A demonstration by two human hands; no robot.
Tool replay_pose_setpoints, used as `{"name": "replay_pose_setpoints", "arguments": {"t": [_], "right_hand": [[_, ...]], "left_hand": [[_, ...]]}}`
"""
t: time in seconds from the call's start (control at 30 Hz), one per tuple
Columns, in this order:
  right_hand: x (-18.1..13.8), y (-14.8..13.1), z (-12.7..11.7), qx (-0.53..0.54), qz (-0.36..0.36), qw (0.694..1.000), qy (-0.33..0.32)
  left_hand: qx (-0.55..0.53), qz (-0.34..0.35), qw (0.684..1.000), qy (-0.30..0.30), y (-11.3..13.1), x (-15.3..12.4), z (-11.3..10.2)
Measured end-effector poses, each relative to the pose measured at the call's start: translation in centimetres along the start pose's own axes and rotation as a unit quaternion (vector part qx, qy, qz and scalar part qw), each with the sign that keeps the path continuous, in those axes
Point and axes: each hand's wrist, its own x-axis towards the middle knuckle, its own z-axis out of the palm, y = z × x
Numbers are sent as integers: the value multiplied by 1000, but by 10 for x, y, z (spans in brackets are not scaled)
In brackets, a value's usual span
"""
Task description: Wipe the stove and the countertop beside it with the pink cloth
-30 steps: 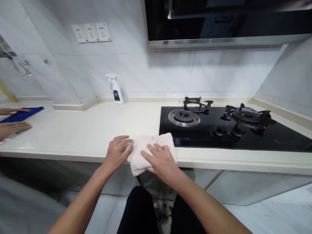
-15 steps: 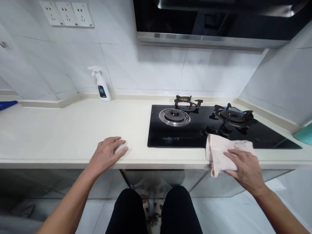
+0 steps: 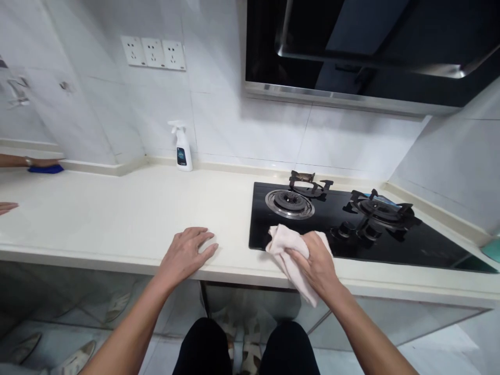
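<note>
My right hand (image 3: 317, 262) is closed on a pale pink cloth (image 3: 286, 247), pressing it on the front left corner of the black glass gas hob (image 3: 410, 242). Part of the cloth hangs over the counter's front edge. My left hand (image 3: 186, 253) lies flat with fingers spread on the cream countertop (image 3: 117, 219), near its front edge and left of the hob. It holds nothing.
A white spray bottle (image 3: 182, 146) stands at the back against the tiled wall. Two burners (image 3: 289, 200) with pan supports sit on the hob. A range hood (image 3: 363, 47) hangs above. At far left another person's hands (image 3: 8, 207) work with a blue cloth (image 3: 46, 169).
My right hand has dragged the pink cloth back leftward along the hob's front edge, from the right part to the left corner. My left hand stays flat on the counter.
</note>
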Motion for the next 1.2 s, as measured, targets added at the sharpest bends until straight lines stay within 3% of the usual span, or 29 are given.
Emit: {"name": "replay_pose_setpoints", "arguments": {"t": [0.07,0.13,0.23,0.3,0.53,0.67,0.77,0.93,1.2], "right_hand": [[24,-16,16,-5,0,1000,-8],[46,-29,30,-24,-31,993,-108],[68,-39,40,-23,-47,956,-288],[77,-34,38,-10,-24,941,-336],[77,45,12,-115,160,935,-295],[91,88,9,-199,304,899,-245],[109,104,11,-211,355,881,-231],[118,106,13,-207,353,883,-229],[53,76,-18,-160,157,942,-251]], "left_hand": [[-2,-6,1000,-3,-1,0,-1],[-4,-14,1000,-7,-3,0,-1],[-5,-19,1000,-5,-7,0,1],[-4,-20,1000,-2,-9,1,2],[5,-20,1000,-17,-12,3,2],[8,-25,999,-25,-10,4,1],[10,-24,999,-22,-9,5,2],[10,-29,999,-25,-9,5,0],[6,-29,999,-20,-14,7,1]]}}
